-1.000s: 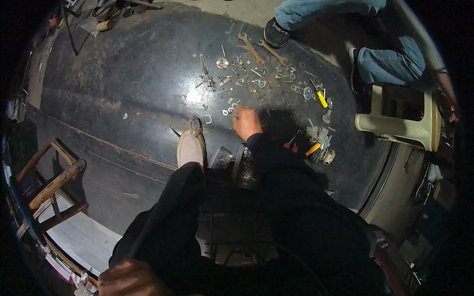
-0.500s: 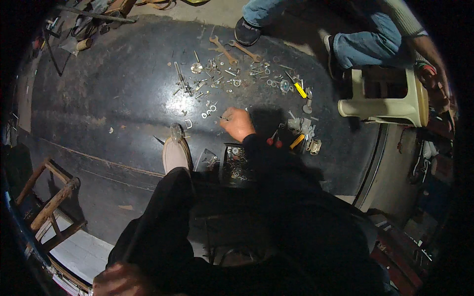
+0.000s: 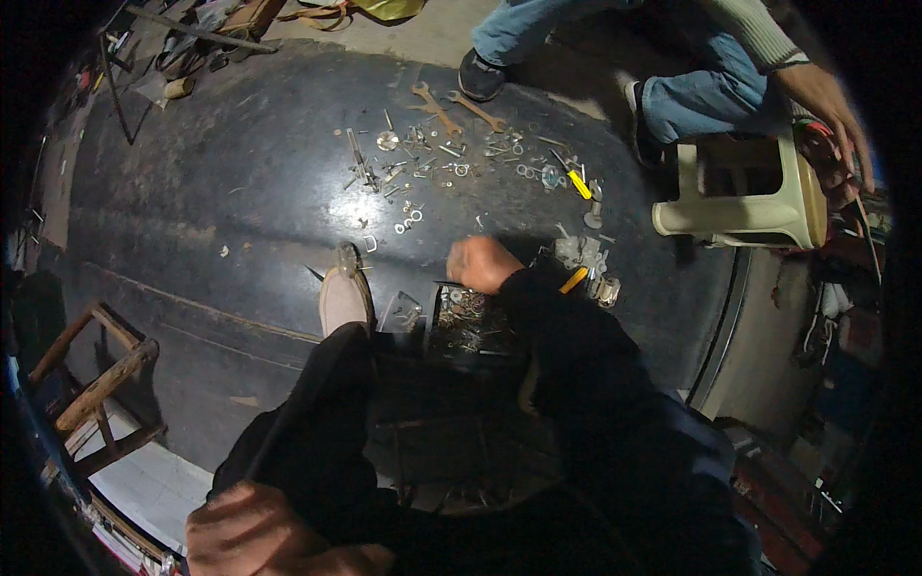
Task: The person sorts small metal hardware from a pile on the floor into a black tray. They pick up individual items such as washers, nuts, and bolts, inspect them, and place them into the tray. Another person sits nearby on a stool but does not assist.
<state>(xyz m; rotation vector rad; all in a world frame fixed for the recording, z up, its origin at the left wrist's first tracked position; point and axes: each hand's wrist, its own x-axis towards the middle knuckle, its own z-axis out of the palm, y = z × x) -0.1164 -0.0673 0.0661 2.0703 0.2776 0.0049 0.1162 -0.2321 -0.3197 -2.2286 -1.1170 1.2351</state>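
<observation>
A: What is found far to the left of the right hand's fingers?
B: A wooden frame [image 3: 108, 370] is seen there, well apart from them. Next, the left hand [image 3: 257, 538] is seen, low down and near the dark leg. Its fingers look bent, but it cannot be told if anything is held.

A: And closer to the right fingers?
B: A pale shoe [image 3: 344, 302] is seen on their left, on the dark mat [image 3: 240, 173]. Then a clear bag [image 3: 400, 313] is seen, low on their left. Some shiny rings [image 3: 407, 223] are spread ahead of them, a bit to the left.

A: Where are the little metal bits?
B: Many metal bits [image 3: 468, 326] are kept in a dark box [image 3: 433, 312], just below the right fingers. More are scattered on the mat, ahead of the fingers. Two brown wrenches [image 3: 437, 108] are laid farther ahead.

A: What is done by the right hand [image 3: 483, 265]?
B: It is held at the far edge of the box. Its fingers are curled in, but whether a bit is gripped cannot be told.

A: What is seen to the right of those fingers?
B: A yellow screwdriver [image 3: 579, 184] is seen ahead and right. Past it, a cream plastic stool [image 3: 735, 216] is seen, then another person's hand [image 3: 828, 104].
</observation>
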